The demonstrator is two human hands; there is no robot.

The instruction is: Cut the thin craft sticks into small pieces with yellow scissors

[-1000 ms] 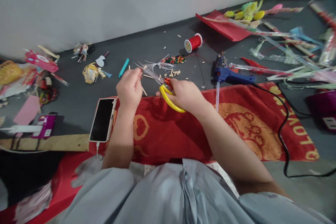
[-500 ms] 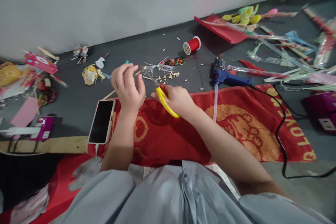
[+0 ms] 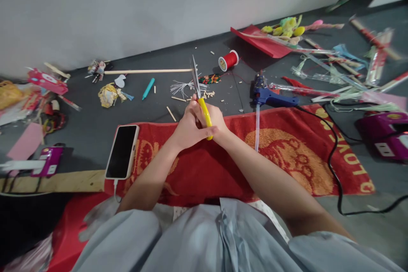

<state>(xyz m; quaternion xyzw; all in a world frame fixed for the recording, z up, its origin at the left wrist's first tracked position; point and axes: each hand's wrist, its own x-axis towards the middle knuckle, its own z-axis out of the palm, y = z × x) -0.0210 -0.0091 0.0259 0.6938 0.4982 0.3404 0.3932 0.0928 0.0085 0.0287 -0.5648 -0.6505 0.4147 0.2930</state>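
A pair of scissors (image 3: pixel 205 112) with yellow handles points away from me, its metal blades nearly together. My right hand (image 3: pixel 216 118) is wrapped round the handles. Against it, my left hand (image 3: pixel 188 126) is closed on the handles too, its thumb lying across them; some of its fingers are hidden. Beyond the blade tips, a long thin wooden stick (image 3: pixel 148 71) lies on the dark table. White strands (image 3: pixel 181 88), short cut stick pieces (image 3: pixel 209 94) and a green-and-orange patterned piece (image 3: pixel 209 79) lie just past my hands.
A red thread spool (image 3: pixel 229 60), a blue glue gun (image 3: pixel 276 97) and a teal stick (image 3: pixel 148 89) lie on the table. The phone (image 3: pixel 121 151) rests on a red towel (image 3: pixel 229 165). Craft scraps and wrapped sticks crowd the right; a black cable (image 3: pixel 338 178) crosses the towel.
My left hand has let go of the wooden stick, which now lies at the back of the table, and has moved right onto the scissors. The scissors have swung to point away from me.
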